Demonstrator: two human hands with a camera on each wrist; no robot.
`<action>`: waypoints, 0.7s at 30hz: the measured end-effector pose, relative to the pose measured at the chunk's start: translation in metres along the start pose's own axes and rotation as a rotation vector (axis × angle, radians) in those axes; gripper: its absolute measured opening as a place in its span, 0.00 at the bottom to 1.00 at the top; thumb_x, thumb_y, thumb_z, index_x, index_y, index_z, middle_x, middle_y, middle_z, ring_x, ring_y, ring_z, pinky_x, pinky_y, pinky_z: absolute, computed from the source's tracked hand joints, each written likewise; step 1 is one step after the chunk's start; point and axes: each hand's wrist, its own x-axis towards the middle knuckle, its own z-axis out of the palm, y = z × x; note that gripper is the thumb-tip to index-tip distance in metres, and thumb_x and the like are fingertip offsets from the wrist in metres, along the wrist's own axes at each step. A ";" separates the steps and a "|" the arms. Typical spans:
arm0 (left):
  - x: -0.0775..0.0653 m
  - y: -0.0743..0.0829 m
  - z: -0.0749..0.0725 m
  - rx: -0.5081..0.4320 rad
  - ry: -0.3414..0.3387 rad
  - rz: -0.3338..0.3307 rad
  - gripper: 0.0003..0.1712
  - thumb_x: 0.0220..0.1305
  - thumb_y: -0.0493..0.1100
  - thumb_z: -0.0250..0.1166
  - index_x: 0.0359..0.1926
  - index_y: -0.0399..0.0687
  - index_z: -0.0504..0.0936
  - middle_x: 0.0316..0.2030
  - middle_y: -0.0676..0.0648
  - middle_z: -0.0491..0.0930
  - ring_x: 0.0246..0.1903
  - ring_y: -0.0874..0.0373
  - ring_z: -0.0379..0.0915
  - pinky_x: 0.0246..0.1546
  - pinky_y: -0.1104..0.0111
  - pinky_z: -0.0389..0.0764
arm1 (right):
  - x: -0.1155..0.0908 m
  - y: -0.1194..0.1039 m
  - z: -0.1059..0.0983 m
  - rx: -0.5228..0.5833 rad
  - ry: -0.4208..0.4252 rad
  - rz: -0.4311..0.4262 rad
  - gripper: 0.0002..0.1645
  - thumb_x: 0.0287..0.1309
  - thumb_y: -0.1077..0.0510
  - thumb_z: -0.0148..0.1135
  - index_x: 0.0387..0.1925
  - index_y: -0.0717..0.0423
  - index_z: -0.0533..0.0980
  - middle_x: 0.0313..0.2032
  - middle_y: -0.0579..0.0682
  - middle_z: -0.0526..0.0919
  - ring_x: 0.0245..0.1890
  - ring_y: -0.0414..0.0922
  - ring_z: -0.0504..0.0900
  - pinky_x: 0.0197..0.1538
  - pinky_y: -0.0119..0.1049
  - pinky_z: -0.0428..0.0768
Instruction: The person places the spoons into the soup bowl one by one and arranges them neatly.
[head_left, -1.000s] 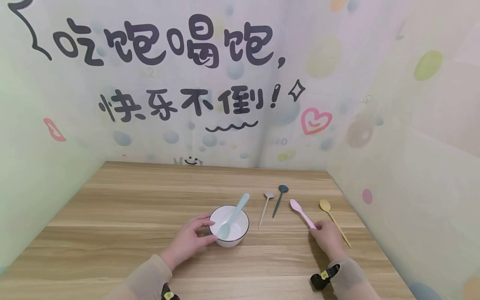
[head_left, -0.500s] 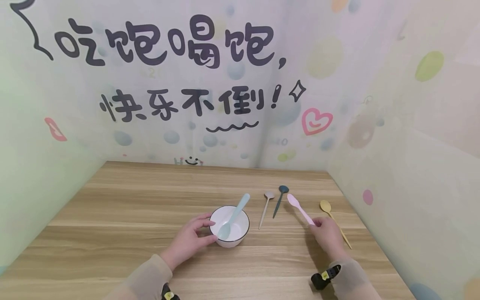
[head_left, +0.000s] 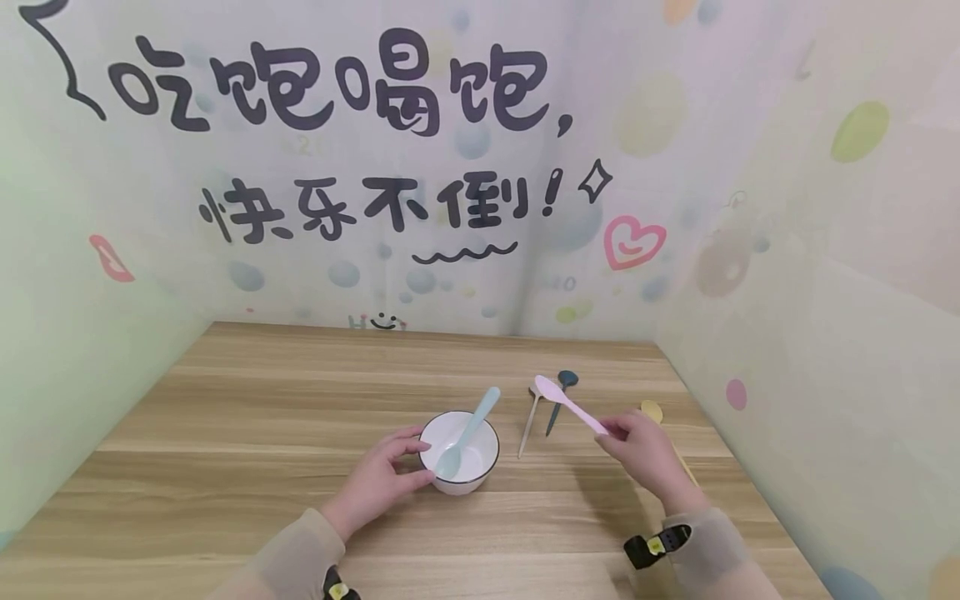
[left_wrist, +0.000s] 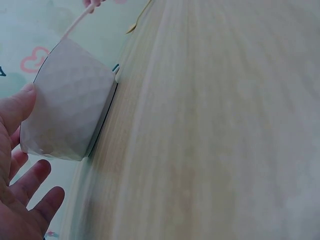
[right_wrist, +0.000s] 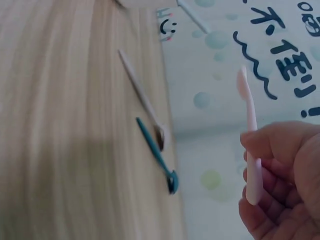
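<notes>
The pink spoon (head_left: 573,407) had moved leftward, nearer the dark-rimmed white bowl (head_left: 478,459), gripped in the right hand (head_left: 647,454) above the wooden table (head_left: 300,392). The left hand (head_left: 381,477) held the bowl by its left side; a light-blue spoon (head_left: 474,426) leaned inside.

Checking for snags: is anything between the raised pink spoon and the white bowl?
The light-blue spoon leans out of the white bowl roughly toward the pink spoon; the beige spoon lies between, on the table.
</notes>
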 end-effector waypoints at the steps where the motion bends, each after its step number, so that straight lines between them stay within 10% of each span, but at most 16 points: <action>1: 0.000 0.000 0.000 0.000 0.000 -0.002 0.22 0.51 0.47 0.76 0.46 0.47 0.83 0.63 0.47 0.71 0.62 0.47 0.66 0.53 0.52 0.73 | 0.000 -0.003 -0.002 0.004 -0.014 -0.014 0.10 0.56 0.60 0.67 0.40 0.58 0.83 0.33 0.48 0.78 0.31 0.44 0.71 0.33 0.36 0.73; 21: -0.001 0.001 -0.001 0.004 0.000 -0.017 0.21 0.49 0.45 0.76 0.45 0.48 0.83 0.63 0.47 0.72 0.62 0.48 0.65 0.54 0.53 0.72 | 0.024 -0.038 -0.008 -0.087 -0.264 -0.309 0.06 0.54 0.60 0.69 0.36 0.50 0.84 0.28 0.39 0.74 0.26 0.39 0.71 0.28 0.32 0.73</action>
